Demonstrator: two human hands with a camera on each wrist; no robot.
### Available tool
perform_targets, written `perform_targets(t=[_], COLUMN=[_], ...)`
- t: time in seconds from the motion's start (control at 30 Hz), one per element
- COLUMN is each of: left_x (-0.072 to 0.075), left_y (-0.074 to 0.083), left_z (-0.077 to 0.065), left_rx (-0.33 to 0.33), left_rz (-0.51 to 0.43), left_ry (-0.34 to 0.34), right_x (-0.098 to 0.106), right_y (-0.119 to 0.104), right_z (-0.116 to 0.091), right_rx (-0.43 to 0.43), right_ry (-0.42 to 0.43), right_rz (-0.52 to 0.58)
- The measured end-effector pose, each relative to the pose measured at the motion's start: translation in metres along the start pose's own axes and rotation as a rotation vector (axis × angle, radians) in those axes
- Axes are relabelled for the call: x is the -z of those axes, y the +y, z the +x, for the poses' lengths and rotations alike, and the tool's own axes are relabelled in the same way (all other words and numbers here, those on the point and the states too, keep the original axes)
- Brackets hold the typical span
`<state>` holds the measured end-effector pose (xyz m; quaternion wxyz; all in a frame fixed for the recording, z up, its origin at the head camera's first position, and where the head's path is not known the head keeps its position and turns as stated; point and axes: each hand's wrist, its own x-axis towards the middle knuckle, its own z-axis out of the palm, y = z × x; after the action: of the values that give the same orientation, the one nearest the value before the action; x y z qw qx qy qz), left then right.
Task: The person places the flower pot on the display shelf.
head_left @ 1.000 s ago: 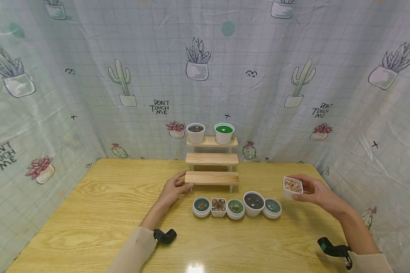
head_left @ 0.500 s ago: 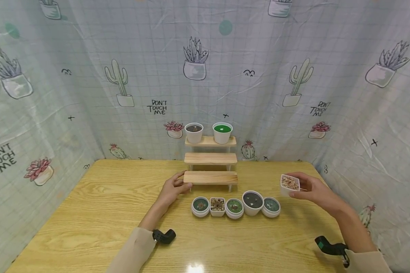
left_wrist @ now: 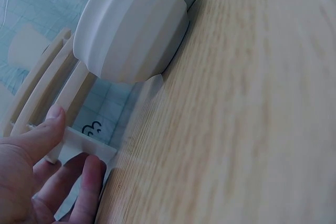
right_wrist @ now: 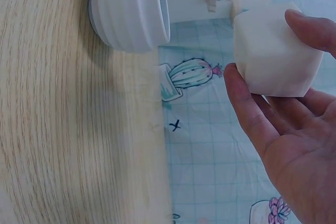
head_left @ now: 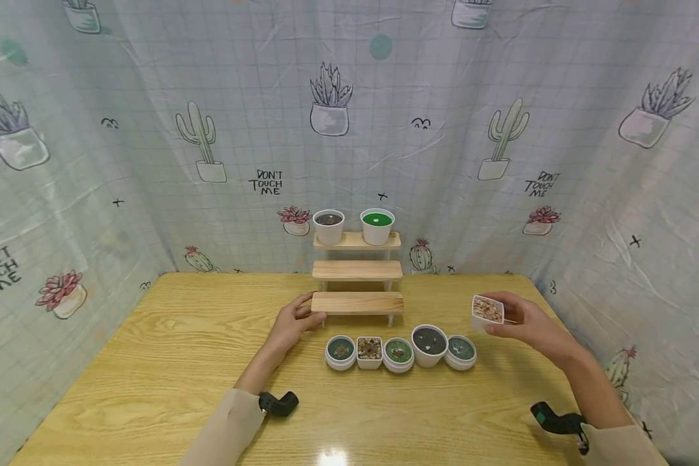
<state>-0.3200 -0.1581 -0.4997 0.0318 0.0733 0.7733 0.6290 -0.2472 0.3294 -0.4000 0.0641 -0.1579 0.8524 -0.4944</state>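
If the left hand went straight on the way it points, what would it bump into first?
The left hand would likely meet the lowest wooden step first; it seems to grip that step's left end, though exact depth is hard to judge.

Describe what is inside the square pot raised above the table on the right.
Small pale and brownish pebbles show at the top of the square pot. Anything beneath them, including the pot's floor, is covered.

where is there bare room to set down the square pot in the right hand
Bare: the middle shelf, the bottom shelf, and table left of the left hand or nearer the person than the row of five pots. Crowded: that row, packed side by side, and the top shelf, holding two pots.
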Motion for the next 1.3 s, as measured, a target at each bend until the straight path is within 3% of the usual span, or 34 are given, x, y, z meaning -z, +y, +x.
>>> perform_targets(t=[0.57,1.3], left_x=[0.0,0.0], left_y=[-0.001,0.002], left_z=[0.0,-0.001], left_rx=[0.009,0.024], left_rz=[-0.024,-0.035], left_ry=[-0.001,0.0], right_x=[-0.006,-0.024], right_y=[-0.008,-0.021], right_z=[0.004,0.03], right_rx=[0.043,0.057], right_ry=[-0.016,-0.033], right_rz=[0.021,0.019])
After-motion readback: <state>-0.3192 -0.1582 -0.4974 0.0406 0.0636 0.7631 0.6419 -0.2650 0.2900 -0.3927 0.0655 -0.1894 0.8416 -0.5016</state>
